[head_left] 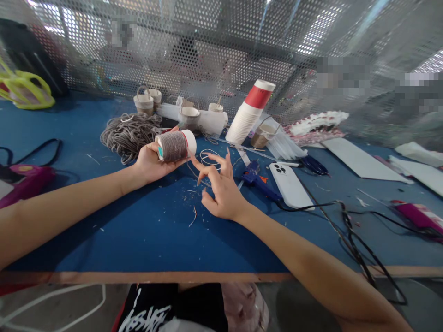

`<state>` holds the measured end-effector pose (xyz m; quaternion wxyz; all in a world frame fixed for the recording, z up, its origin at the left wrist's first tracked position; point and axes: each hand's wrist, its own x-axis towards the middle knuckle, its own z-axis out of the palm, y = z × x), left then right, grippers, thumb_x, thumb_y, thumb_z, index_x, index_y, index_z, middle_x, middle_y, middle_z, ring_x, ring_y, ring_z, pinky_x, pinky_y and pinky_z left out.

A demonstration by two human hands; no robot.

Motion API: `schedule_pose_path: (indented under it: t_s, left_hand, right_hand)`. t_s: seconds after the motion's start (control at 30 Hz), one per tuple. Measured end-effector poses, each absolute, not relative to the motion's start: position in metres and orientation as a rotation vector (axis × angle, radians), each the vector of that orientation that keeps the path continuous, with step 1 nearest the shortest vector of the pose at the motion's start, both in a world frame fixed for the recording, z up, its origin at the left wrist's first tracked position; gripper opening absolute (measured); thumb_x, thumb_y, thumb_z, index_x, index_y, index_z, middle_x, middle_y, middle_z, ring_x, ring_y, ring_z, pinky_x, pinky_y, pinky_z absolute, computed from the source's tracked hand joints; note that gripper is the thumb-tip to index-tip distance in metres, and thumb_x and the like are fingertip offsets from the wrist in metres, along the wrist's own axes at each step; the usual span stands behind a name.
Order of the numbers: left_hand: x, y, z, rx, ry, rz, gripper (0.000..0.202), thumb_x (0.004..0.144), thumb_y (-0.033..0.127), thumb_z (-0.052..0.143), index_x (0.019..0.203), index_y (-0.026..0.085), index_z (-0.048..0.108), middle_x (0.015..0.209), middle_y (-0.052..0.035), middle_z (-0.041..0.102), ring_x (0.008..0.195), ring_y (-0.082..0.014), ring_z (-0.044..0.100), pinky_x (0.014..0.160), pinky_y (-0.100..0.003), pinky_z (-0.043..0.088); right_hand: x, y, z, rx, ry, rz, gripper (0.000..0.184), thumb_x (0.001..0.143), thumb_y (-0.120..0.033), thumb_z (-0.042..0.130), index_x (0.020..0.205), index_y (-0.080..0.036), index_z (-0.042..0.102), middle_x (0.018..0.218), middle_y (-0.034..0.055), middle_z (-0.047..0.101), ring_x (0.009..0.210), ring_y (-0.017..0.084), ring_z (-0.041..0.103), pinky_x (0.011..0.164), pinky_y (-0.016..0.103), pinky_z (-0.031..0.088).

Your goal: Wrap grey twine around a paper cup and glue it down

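My left hand [154,163] is wrapped around a paper cup [176,145] lying on its side, most of its wall wound with grey cord. A white band and a thin red stripe show at the cup's right end. My right hand [221,189] is just right of the cup, fingers apart and bent, the index fingertip at the cup's edge. A loose strand of cord runs by these fingers; whether they touch it I cannot tell. Behind my left hand lies a heap of grey cord [129,133].
Cord-wrapped cups with handles [189,117] stand at the back, beside a leaning stack of paper cups [244,120]. Right of my right hand lie a blue glue gun [259,180], a white phone [290,184] and black cables [346,221]. A magenta tool [34,182] lies left.
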<state>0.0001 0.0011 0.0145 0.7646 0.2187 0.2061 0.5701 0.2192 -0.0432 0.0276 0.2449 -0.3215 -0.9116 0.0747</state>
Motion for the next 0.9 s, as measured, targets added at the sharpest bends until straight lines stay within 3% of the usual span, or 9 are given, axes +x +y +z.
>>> schedule_pose_path:
  t_s: [0.17,0.4,0.47,0.6,0.77,0.9]
  left_hand:
    - [0.0033,-0.0033,0.02,0.441,0.456,1.26,0.068,0.054,0.007,0.046,0.119,0.021,0.062,0.103,-0.0012,0.076,0.101,-0.0214,0.064,0.12,-0.05,0.028]
    - [0.0053,-0.0045,0.0213,0.443,0.471,1.269,0.067,0.059,0.007,0.049,0.124,0.023,0.059,0.121,-0.0026,0.072,0.132,-0.0265,0.053,0.122,-0.05,0.028]
    - [0.0065,-0.0049,0.0225,0.429,0.482,1.276,0.066,0.061,0.008,0.048,0.125,0.023,0.059,0.117,-0.0041,0.073,0.133,-0.0286,0.052,0.122,-0.053,0.028]
    - [0.0076,-0.004,0.0228,0.406,0.458,1.279,0.064,0.062,0.009,0.046,0.124,0.018,0.059,0.098,-0.0067,0.073,0.126,-0.0284,0.057,0.122,-0.053,0.029]
    - [0.0058,-0.0011,0.0185,0.405,0.47,1.283,0.07,0.061,0.008,0.046,0.129,0.018,0.056,0.101,-0.007,0.073,0.109,-0.0244,0.064,0.12,-0.052,0.032]
    - [0.0074,-0.0023,0.0199,0.37,0.485,1.299,0.067,0.063,0.007,0.047,0.129,0.016,0.055,0.102,-0.0086,0.073,0.106,-0.0242,0.065,0.117,-0.05,0.036]
  right_hand:
    - [0.2186,-0.0428,0.0277,-0.883,-2.515,0.162,0.037,0.064,-0.011,0.054,0.097,-0.028,0.048,0.107,0.0061,0.066,0.145,0.039,0.033,0.121,0.077,-0.001]
    - [0.2183,-0.0414,0.0255,-0.882,-2.526,0.143,0.037,0.065,-0.011,0.055,0.097,-0.028,0.05,0.113,0.0066,0.064,0.143,0.038,0.035,0.121,0.077,0.001]
    - [0.2179,-0.0413,0.0252,-0.875,-2.533,0.142,0.037,0.066,-0.011,0.055,0.098,-0.028,0.05,0.112,0.0065,0.064,0.143,0.038,0.036,0.121,0.077,0.001]
    - [0.2176,-0.042,0.0253,-0.875,-2.553,0.13,0.036,0.068,-0.01,0.054,0.1,-0.027,0.05,0.111,0.0072,0.065,0.142,0.039,0.037,0.121,0.078,0.002]
    - [0.218,-0.0437,0.0256,-0.908,-2.575,0.087,0.032,0.075,-0.012,0.051,0.104,-0.024,0.054,0.11,0.0083,0.067,0.143,0.038,0.036,0.121,0.077,0.002]
    - [0.2173,-0.0437,0.0235,-0.915,-2.579,0.048,0.035,0.076,-0.012,0.05,0.109,-0.022,0.056,0.109,0.0086,0.068,0.14,0.039,0.039,0.12,0.079,0.003]
